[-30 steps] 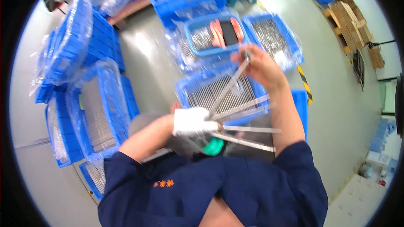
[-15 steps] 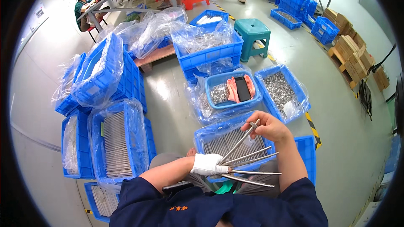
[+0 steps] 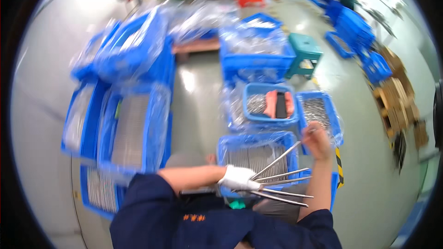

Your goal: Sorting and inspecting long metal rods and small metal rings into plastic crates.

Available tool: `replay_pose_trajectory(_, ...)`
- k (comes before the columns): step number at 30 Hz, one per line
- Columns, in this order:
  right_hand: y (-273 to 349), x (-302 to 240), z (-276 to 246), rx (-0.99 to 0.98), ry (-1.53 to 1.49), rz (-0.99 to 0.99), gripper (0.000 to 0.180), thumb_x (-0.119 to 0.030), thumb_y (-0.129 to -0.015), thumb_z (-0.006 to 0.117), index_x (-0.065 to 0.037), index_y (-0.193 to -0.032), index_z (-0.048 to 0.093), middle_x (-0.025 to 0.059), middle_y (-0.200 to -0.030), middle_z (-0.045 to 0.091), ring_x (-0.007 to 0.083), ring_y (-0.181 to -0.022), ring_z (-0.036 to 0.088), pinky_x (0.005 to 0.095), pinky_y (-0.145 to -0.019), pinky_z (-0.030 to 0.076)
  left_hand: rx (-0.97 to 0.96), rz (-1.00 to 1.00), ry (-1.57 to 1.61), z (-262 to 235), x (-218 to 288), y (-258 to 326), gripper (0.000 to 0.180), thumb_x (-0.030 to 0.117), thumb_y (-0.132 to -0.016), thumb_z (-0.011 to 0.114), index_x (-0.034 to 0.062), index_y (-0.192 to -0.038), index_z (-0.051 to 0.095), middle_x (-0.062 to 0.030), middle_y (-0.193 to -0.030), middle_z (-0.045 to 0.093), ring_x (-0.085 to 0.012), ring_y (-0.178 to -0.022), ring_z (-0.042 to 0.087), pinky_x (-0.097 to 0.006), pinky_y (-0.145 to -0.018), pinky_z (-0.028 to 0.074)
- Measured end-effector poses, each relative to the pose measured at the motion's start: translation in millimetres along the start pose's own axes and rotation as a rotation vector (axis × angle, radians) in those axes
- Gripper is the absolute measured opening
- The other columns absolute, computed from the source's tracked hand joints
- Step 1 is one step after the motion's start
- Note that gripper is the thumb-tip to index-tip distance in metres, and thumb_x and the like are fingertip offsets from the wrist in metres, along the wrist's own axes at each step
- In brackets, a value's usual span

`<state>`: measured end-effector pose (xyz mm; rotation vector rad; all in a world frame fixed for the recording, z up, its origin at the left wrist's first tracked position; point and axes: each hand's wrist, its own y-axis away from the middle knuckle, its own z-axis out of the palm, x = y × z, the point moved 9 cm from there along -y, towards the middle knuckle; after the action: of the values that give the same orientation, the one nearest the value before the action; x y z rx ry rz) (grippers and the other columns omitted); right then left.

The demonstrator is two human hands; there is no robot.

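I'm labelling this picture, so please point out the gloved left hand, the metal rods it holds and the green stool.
Left hand [image 3: 240, 178]: head view, on the gloved middle of the hand.
Metal rods [image 3: 277, 160]: head view, midway along the uppermost rod.
Green stool [image 3: 305, 46]: head view, on the seat.

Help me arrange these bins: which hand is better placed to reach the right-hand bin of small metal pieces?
Probably the right hand: it appears close to the bin, though blur hides its grip; the left hand, farther away, holds metal rods.
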<state>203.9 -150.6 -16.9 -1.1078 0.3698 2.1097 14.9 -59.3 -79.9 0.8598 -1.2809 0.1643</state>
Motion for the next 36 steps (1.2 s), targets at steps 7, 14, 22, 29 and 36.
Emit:
replay_pose_trajectory(7,21,-8,-86,0.295,-0.151,0.05,0.026,-0.021,-0.084,0.048,-0.006,-0.106,0.049,0.0103,-0.103,0.054,0.0147,-0.077,0.055,0.0272,-0.068,0.048,-0.158,0.476,0.927,18,55,26,0.034,0.036,-0.077,0.057,0.004,-0.087,0.051,-0.0008,-0.053,0.045,-0.0093,-0.044,0.04,-0.024,-0.041,0.033)
replay_pose_trajectory(14,32,7,-83,0.374,-0.128,0.107,0.025,-0.02,-0.084,0.048,-0.005,-0.103,0.051,0.011,-0.102,0.054,0.0131,-0.075,0.053,0.0255,-0.068,0.046,0.557,0.83,1.005,-62,26,139,0.027,0.028,-0.079,0.055,0.0054,-0.092,0.05,-0.0023,-0.056,0.047,-0.0148,-0.057,0.054,-0.027,-0.048,0.042)
replay_pose_trajectory(22,80,2,-144,0.609,-0.105,0.131,0.021,-0.019,-0.083,0.05,-0.005,-0.099,0.053,0.0112,-0.101,0.056,0.0144,-0.075,0.056,0.0269,-0.067,0.049,1.892,-0.699,-0.434,-119,-125,404,0.03,0.028,-0.074,0.05,0.0163,-0.102,0.051,-0.0146,-0.088,0.058,-0.0313,-0.081,0.056,-0.039,-0.07,0.044)
replay_pose_trajectory(29,76,17,-148,0.66,-0.013,0.195,0.018,-0.02,-0.082,0.052,-0.005,-0.093,0.056,0.0098,-0.098,0.057,0.0131,-0.071,0.057,0.0258,-0.062,0.049,1.539,-1.116,-0.917,-143,-208,475,0.022,0.016,-0.077,0.039,0.0164,-0.094,0.054,-0.0116,-0.078,0.06,-0.0283,-0.072,0.058,-0.039,-0.063,0.045)
replay_pose_trajectory(36,80,28,-148,0.722,0.019,0.264,0.016,-0.02,-0.082,0.053,-0.007,-0.091,0.056,0.0094,-0.098,0.057,0.0125,-0.071,0.057,0.0248,-0.061,0.049,1.272,-0.86,-1.11,-204,-231,428,0.017,0.011,-0.071,0.049,0.0152,-0.086,0.054,-0.0092,-0.078,0.059,-0.0262,-0.075,0.058,-0.037,-0.064,0.044)
